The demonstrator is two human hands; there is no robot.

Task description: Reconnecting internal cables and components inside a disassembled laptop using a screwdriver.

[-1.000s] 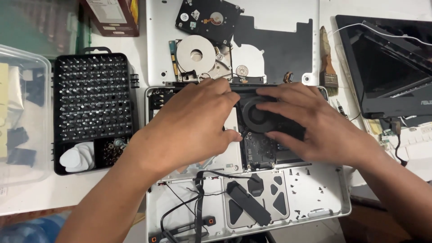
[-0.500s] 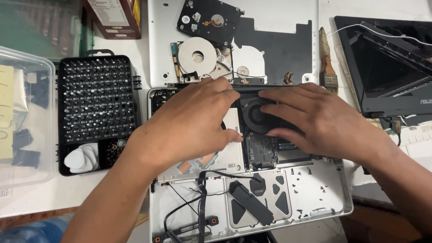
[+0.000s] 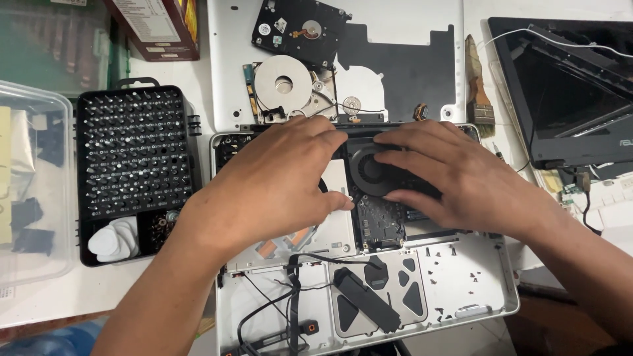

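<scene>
Two hands pressed flat inside an opened white laptop shell (image 3: pixel 475 290) on the worktop (image 3: pixel 99 296).

The left hand (image 3: pixel 277 181) lies palm down, fingers together, over the shell's upper middle, holding nothing. The right hand (image 3: pixel 455 178) rests on the round black fan (image 3: pixel 370 168), fingers spread across its top, not clamped around it. The fan sits in the shell's upper half, just above a dark circuit board (image 3: pixel 380 224). A black bit case (image 3: pixel 135 158) lies left of the shell; an opened hard drive (image 3: pixel 290 86) lies behind it.
</scene>
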